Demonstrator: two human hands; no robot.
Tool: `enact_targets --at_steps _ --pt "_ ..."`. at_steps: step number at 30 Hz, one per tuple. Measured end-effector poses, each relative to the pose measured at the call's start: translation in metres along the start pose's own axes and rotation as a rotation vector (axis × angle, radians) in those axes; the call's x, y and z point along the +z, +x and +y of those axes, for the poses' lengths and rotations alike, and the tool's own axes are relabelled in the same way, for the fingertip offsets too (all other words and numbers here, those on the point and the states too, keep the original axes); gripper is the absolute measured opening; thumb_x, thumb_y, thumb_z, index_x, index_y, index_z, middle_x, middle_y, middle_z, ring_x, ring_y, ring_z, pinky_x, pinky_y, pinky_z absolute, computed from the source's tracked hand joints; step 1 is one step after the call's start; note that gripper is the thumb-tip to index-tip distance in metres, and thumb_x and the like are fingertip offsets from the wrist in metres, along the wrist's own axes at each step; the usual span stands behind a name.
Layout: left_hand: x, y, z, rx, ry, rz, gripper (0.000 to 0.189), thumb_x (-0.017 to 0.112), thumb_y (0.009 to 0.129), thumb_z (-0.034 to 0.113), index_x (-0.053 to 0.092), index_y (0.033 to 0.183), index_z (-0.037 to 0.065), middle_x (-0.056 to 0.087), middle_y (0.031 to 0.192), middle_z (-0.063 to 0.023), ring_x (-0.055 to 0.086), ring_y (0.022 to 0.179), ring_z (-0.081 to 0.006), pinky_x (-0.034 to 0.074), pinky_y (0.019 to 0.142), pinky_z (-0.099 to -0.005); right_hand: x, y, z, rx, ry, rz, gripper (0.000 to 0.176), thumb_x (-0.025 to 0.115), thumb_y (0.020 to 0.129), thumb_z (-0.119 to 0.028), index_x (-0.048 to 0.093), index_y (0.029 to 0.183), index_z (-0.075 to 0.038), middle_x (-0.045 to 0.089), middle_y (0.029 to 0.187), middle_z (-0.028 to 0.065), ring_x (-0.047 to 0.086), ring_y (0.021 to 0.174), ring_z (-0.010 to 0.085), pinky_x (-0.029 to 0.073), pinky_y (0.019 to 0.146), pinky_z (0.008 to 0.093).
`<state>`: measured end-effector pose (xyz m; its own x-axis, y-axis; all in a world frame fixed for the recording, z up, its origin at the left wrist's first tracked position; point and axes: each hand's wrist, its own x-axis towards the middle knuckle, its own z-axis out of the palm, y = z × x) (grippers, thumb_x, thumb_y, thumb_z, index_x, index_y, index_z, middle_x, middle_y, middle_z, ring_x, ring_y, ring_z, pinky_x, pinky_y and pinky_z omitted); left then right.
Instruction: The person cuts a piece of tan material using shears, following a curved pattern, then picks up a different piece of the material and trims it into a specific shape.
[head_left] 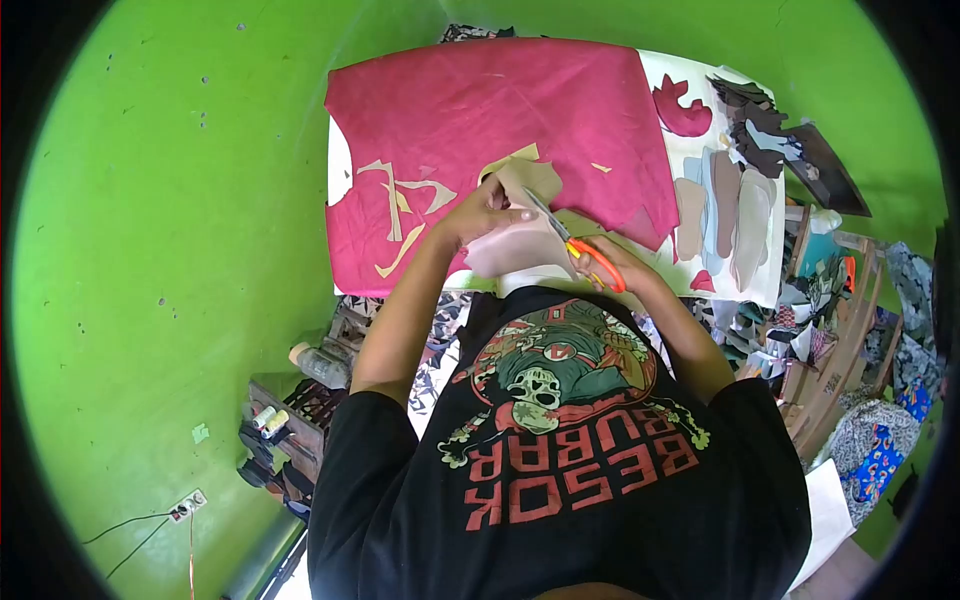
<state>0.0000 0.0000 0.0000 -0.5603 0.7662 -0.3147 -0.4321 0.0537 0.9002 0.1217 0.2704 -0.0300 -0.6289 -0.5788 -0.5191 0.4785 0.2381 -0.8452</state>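
Note:
Over the red sheet (480, 110) on the table, my left hand (482, 212) is closed on a beige piece of material (520, 245), its thumb on top. My right hand (612, 262) grips the orange handles of a pair of scissors (565, 235). The scissor blades point up and left, against the right edge of the beige piece. An olive-yellow piece (520, 155) shows behind the beige one, and a greenish piece (600, 228) lies to the right, beyond the scissors. Thin beige offcuts (392, 200) rest on the red sheet left of my left hand.
Long cut pieces (725, 205) in brown, grey and blue lie on the white table's right side, with a red offcut (684, 108) and dark scraps (755, 115) above. A wooden rack (840, 330) with scraps stands at right. A bottle (320, 366) is at lower left.

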Motion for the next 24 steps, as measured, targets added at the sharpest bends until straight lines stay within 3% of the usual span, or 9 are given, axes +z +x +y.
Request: enact_targets --at_steps 2,3,5,6,8,12,14,17,24 --pt "0.008 -0.004 0.007 0.209 -0.099 0.232 0.101 0.076 0.083 -0.004 0.016 0.161 0.020 0.054 0.137 -0.0074 0.054 0.119 -0.0162 0.044 0.102 -0.0290 0.000 -0.004 -0.015 0.113 0.118 0.058 0.038 0.066 0.086 -0.043 0.056 0.091 -0.007 0.055 0.079 0.0027 0.055 0.060 0.0117 0.047 0.046 0.0271" --pt "0.019 -0.005 -0.007 0.202 -0.142 0.221 0.101 0.076 0.083 -0.004 0.016 0.161 0.020 0.054 0.137 -0.0074 0.054 0.119 -0.0162 0.044 0.102 -0.0290 0.007 -0.023 -0.016 0.157 0.119 0.068 0.038 0.066 0.086 -0.043 0.056 0.091 -0.007 0.055 0.079 0.0027 0.055 0.060 0.0117 0.047 0.046 0.0271" --pt "0.011 0.000 -0.018 0.309 -0.084 0.218 0.088 0.072 0.086 -0.006 0.028 0.158 0.017 0.056 0.131 -0.0064 0.057 0.107 -0.0125 0.047 0.092 -0.0280 0.006 -0.022 -0.021 0.073 0.186 0.067 0.054 0.066 0.085 -0.060 0.054 0.090 -0.007 0.053 0.079 0.0015 0.055 0.062 0.0114 0.047 0.045 0.0264" --pt "0.011 0.000 -0.016 0.309 -0.083 0.224 0.088 0.072 0.086 -0.006 0.028 0.158 0.017 0.056 0.131 -0.0064 0.057 0.107 -0.0125 0.047 0.092 -0.0280 0.008 -0.020 -0.019 0.073 0.185 0.061 0.054 0.066 0.085 -0.060 0.054 0.090 -0.007 0.053 0.079 0.0015 0.055 0.062 0.0114 0.047 0.045 0.0264" --pt "0.011 0.000 -0.011 0.330 0.062 0.171 0.073 0.067 0.089 -0.008 0.036 0.153 0.009 0.056 0.133 -0.0069 0.055 0.117 -0.0142 0.047 0.097 -0.0311 0.011 -0.013 -0.015 0.031 0.168 0.024 0.071 0.058 0.084 -0.078 0.053 0.091 -0.008 0.050 0.079 0.0006 0.054 0.062 0.0107 0.047 0.046 0.0256" --pt "-0.003 -0.002 -0.010 0.178 0.124 0.020 0.067 0.062 0.089 -0.012 0.040 0.150 0.005 0.053 0.139 -0.0073 0.053 0.124 -0.0145 0.046 0.101 -0.0308 0.019 -0.012 -0.021 -0.029 0.145 0.048 0.075 0.055 0.083 -0.082 0.051 0.093 -0.008 0.049 0.080 0.0006 0.052 0.062 0.0104 0.047 0.049 0.0253" --pt "0.005 -0.005 0.002 0.180 -0.061 0.023 0.067 0.062 0.086 -0.012 0.042 0.148 0.002 0.049 0.144 -0.0073 0.051 0.130 -0.0160 0.043 0.106 -0.0318 0.021 -0.015 -0.024 -0.021 0.028 0.130 0.050 0.066 0.092 -0.054 0.051 0.097 -0.007 0.049 0.080 0.0035 0.050 0.068 0.0140 0.045 0.060 0.0300" --pt "0.003 -0.004 0.003 0.248 0.089 -0.054 0.075 0.063 0.081 -0.013 0.040 0.150 0.003 0.050 0.144 -0.0073 0.050 0.133 -0.0171 0.040 0.110 -0.0316 0.020 -0.011 -0.020 -0.167 -0.284 0.201 0.054 0.072 0.088 -0.052 0.049 0.099 -0.004 0.048 0.083 0.0070 0.048 0.077 0.0184 0.044 0.071 0.0352" --pt "0.006 0.000 0.021 0.091 -0.096 -0.186 0.084 0.065 0.077 -0.013 0.033 0.153 0.003 0.052 0.143 -0.0082 0.052 0.132 -0.0162 0.040 0.110 -0.0300 0.016 -0.018 -0.025 -0.176 -0.302 0.185 0.054 0.073 0.087 -0.052 0.050 0.096 -0.003 0.051 0.083 0.0085 0.047 0.078 0.0191 0.044 0.073 0.0368"
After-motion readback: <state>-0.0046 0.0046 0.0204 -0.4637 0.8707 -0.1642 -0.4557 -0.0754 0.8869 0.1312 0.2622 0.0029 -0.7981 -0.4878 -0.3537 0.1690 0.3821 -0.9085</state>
